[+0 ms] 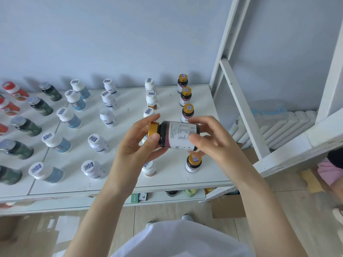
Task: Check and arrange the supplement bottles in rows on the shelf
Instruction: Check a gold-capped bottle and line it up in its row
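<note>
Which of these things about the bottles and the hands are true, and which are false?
1. Both hands hold one bottle. True: the left hand and right hand grip the dark bottle.
2. The held bottle stands upright. False: it lies sideways, its gold cap toward the left hand.
3. Gold-capped bottles stand in the row at the right end of the shelf. True.
4. The red bottles stand beside the gold-capped row. False: they are at the far left.

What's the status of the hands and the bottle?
Left hand and right hand both grip gold-capped bottle, sideways above the shelf. Nothing blocking.
</note>
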